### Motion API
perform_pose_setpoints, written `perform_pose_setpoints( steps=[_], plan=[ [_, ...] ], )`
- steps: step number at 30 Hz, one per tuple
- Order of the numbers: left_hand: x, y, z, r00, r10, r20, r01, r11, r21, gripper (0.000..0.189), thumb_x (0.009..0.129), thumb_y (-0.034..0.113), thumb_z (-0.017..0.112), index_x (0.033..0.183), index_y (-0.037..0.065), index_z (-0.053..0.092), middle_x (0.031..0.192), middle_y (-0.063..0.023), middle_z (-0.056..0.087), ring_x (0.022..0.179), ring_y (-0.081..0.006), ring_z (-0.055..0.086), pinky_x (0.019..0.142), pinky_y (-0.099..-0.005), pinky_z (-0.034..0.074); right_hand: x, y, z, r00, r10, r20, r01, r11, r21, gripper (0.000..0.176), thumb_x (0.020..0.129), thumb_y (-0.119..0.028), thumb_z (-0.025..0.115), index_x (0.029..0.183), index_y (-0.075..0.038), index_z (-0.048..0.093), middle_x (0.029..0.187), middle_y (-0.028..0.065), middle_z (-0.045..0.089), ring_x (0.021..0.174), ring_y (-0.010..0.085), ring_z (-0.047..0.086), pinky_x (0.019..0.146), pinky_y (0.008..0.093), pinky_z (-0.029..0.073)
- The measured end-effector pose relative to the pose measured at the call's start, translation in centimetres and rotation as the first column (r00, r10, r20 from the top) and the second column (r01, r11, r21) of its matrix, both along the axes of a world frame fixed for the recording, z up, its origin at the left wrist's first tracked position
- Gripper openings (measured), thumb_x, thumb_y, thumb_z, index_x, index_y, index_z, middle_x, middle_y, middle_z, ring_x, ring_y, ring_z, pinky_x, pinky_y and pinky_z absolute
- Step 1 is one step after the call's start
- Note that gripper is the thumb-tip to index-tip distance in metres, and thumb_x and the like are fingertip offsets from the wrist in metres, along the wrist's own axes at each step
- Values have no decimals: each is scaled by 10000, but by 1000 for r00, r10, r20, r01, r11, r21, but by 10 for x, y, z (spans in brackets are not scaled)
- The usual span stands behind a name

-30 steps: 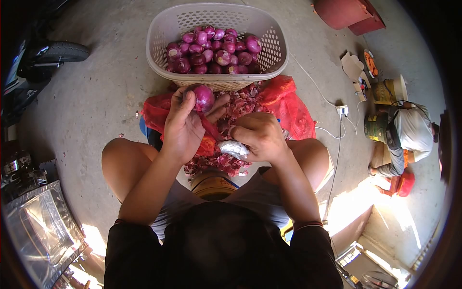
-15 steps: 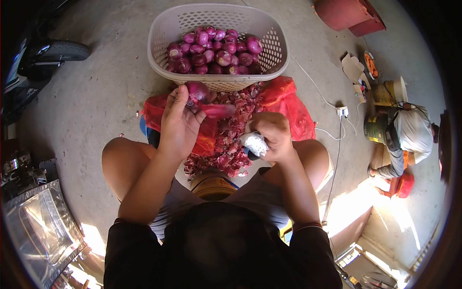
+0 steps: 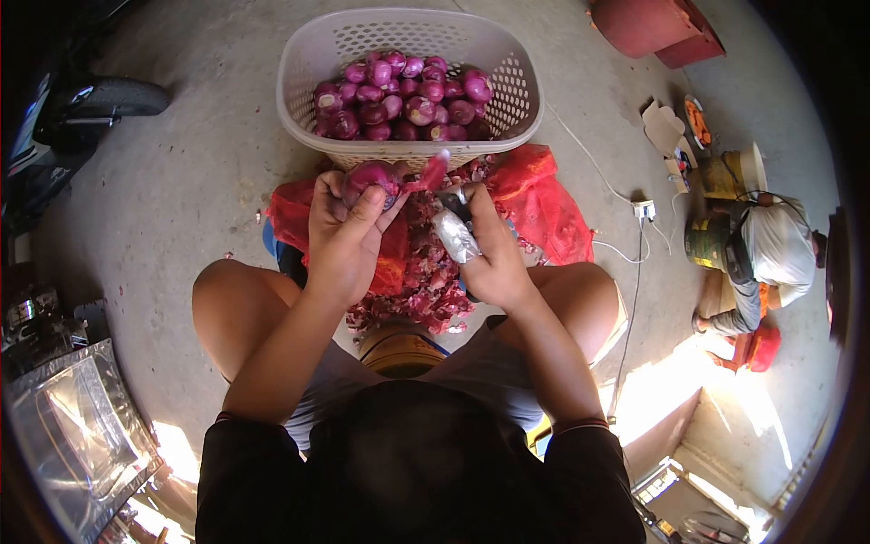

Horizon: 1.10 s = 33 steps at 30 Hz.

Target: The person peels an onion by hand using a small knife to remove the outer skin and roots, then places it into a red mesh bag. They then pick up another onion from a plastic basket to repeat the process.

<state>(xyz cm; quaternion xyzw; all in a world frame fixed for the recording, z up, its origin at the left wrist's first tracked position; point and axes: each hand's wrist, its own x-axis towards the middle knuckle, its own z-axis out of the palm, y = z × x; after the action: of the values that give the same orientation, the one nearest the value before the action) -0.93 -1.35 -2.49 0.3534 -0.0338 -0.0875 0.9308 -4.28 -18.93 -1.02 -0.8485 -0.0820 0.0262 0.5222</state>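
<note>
My left hand (image 3: pixel 349 238) is closed round a red onion (image 3: pixel 372 184), just in front of the basket. A loose strip of red skin (image 3: pixel 430 172) sticks out to the right of that onion. My right hand (image 3: pixel 494 249) grips a tool with a silvery wrapped handle (image 3: pixel 456 237); its working end is dark and hard to make out near the onion. Below both hands, a heap of red onion skins (image 3: pixel 417 295) lies on red mesh netting (image 3: pixel 544 204). The grey perforated basket (image 3: pixel 294 82) beyond holds several peeled purple onions (image 3: pixel 421 111).
A white cable with a plug adapter (image 3: pixel 643 209) runs along the floor on the right. Farther right, a person (image 3: pixel 779 249) bends near buckets (image 3: pixel 725 174). A red tub (image 3: pixel 643 25) stands at the upper right, a wheel (image 3: pixel 122 96) at the upper left.
My left hand has turned, bringing the onion lower and slightly right. My right hand has moved up and left toward it, with the wrapped handle now tilted. The skin strip has shifted upward.
</note>
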Motion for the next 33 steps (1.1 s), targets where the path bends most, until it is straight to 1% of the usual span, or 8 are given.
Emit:
perform_pose_setpoints(
  steps=[5, 8, 11, 13, 15, 19, 28, 33],
  plan=[
    [-3, -3, -3, 1000, -2, 13, 2, 999, -32, 189, 885, 31, 540, 1021, 113, 437, 1162, -75, 550, 1164, -262, 502, 1026, -456, 367, -3, 16, -1, 997, -30, -69, 44, 976, 215, 482, 789, -23, 534, 1217, -11, 313, 967, 210, 596, 901, 362, 608, 784, 375, 459],
    [-5, -7, -2, 1000, 18, -5, -19, 999, -31, 335, 832, -56, 591, 914, 133, 328, 1062, -62, 544, 1021, -141, 534, 945, -345, 402, -2, 18, -7, 994, -63, -91, 84, 964, 252, 516, 775, -11, 541, 1227, -5, 294, 966, 207, 597, 906, 347, 609, 792, 368, 457],
    [-6, -8, -5, 999, 32, 6, -32, 999, 20, 394, 800, -74, 627, 904, 130, 306, 1028, -68, 541, 1006, -123, 523, 890, -282, 412, -2, 18, -11, 988, -92, -123, 125, 948, 293, 526, 765, -11, 554, 1221, -6, 292, 960, 212, 601, 895, 352, 614, 777, 370, 464],
    [-6, -10, 2, 999, 34, 27, -35, 998, 49, 412, 787, -73, 644, 908, 126, 305, 1005, -62, 533, 993, -119, 527, 870, -267, 422, -3, 18, -9, 990, -124, -59, 135, 964, 230, 521, 758, -15, 570, 1203, -7, 300, 940, 216, 611, 861, 363, 620, 740, 380, 477],
    [-4, -10, 2, 998, 35, 55, -39, 997, 70, 423, 780, -71, 655, 910, 123, 302, 987, -58, 527, 977, -118, 533, 852, -262, 434, -4, 16, -1, 984, -149, 93, 143, 987, 72, 510, 750, -23, 592, 1178, -8, 316, 907, 216, 624, 804, 377, 628, 683, 396, 493],
    [-6, -11, 3, 998, 20, 59, -25, 996, 81, 432, 777, -68, 661, 907, 117, 293, 971, -58, 521, 941, -115, 545, 832, -265, 454, 0, 16, 2, 921, -79, 382, 130, 985, -110, 520, 738, -82, 659, 1140, 0, 341, 830, 190, 647, 651, 365, 629, 542, 411, 492],
    [-10, -14, 1, 999, -9, 47, 6, 997, 71, 442, 777, -61, 666, 896, 119, 281, 971, -60, 517, 942, -115, 536, 841, -267, 451, 2, 19, -2, 921, -128, 368, 198, 967, -160, 384, 717, -72, 662, 1051, -34, 476, 744, 172, 612, 646, 349, 621, 543, 412, 481],
    [-10, -14, -2, 999, -12, 32, 9, 997, 83, 437, 780, -51, 668, 896, 121, 284, 975, -55, 510, 935, -107, 527, 836, -254, 442, 3, 19, -1, 925, -145, 352, 210, 966, -153, 406, 699, -44, 658, 1063, -25, 479, 758, 179, 608, 671, 361, 620, 556, 422, 477]
  ],
)
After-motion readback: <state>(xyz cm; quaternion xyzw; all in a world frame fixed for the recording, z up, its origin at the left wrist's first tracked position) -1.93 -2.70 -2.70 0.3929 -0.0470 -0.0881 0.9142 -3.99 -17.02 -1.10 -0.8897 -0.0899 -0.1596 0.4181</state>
